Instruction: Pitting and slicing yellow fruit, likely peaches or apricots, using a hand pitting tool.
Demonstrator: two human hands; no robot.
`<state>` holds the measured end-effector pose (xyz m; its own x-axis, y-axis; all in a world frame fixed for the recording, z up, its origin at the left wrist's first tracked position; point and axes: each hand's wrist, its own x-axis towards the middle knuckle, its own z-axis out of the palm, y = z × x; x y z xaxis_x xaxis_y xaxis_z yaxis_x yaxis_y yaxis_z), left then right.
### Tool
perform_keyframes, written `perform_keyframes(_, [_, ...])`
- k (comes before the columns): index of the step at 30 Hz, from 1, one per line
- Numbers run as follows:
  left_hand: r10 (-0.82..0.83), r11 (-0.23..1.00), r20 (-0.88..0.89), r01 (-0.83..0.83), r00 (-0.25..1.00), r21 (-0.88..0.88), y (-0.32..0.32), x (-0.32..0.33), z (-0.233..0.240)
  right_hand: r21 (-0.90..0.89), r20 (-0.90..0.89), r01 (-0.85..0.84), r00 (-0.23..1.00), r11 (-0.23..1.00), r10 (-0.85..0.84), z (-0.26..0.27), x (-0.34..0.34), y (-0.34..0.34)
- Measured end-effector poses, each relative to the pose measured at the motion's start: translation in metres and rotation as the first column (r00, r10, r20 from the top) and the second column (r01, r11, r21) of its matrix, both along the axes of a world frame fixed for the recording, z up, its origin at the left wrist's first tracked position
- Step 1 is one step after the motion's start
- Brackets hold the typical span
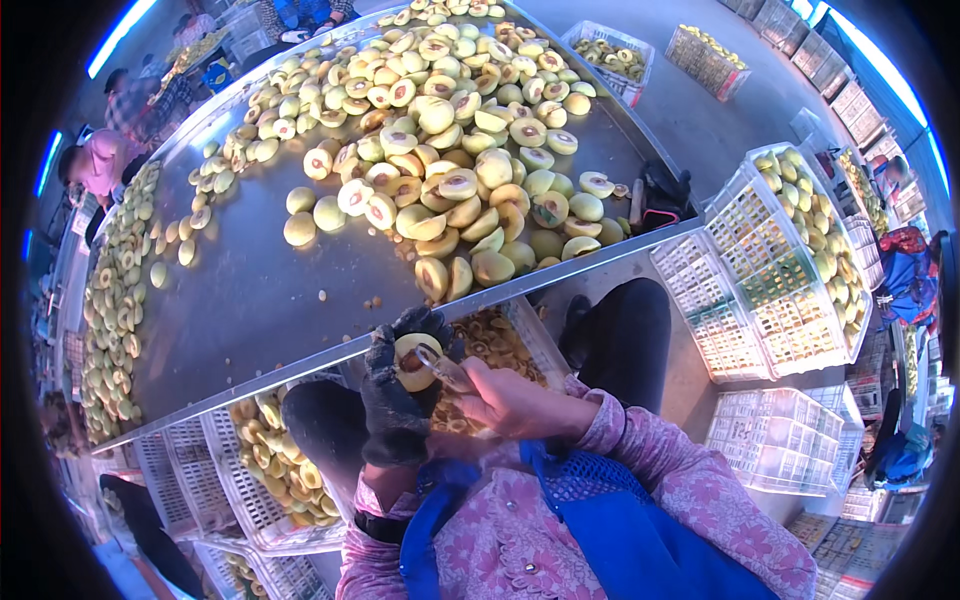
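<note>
My left hand (397, 397), in a dark, dirty glove, holds a halved fruit (417, 362) with its cut face up, close to the near edge of the metal table (247, 315). The bare right hand (495, 397) grips a small tool (448, 367) whose curved metal tip lies at the brown pit hollow of that half. Beyond both hands, many pale green-yellow fruit halves (457, 184) are heaped on the table, some showing brown pits. Under the hands, between my knees, a crate (551, 352) contains many small brown pieces.
At the left below the table stands a plastic crate of fruit halves (255, 517). Stacked white crates (757, 300) with fruit are on the right, beside more crates (776, 442). A black item (664, 191) lies at the table's right corner. Other people sit around at left and right.
</note>
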<state>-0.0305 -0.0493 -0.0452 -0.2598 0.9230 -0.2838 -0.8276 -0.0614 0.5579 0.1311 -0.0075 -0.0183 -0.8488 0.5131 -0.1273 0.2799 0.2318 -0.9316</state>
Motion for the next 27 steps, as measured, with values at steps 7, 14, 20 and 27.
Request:
perform_keyframes(7, [0.060,0.998,0.004,-0.060,0.998,-0.005,-0.003,0.012,0.001,-0.016,0.071,-0.009,0.997,1.000,0.010,-0.002,-0.004,-0.004])
perform_keyframes(14, [0.033,0.980,-0.168,-0.065,0.985,-0.188,-0.004,0.015,0.007,-0.041,0.014,-0.022,1.000,0.999,0.023,-0.021,-0.006,-0.003])
perform_keyframes(20, [0.070,0.904,-0.341,-0.204,0.937,-0.375,-0.001,0.010,-0.012,0.027,0.049,-0.053,0.997,0.998,0.051,-0.044,-0.010,-0.001])
perform_keyframes(27, [0.043,0.970,-0.847,-0.226,0.530,-0.092,-0.010,-0.004,-0.059,0.037,0.082,-0.130,0.989,0.991,0.126,-0.036,-0.020,0.001])
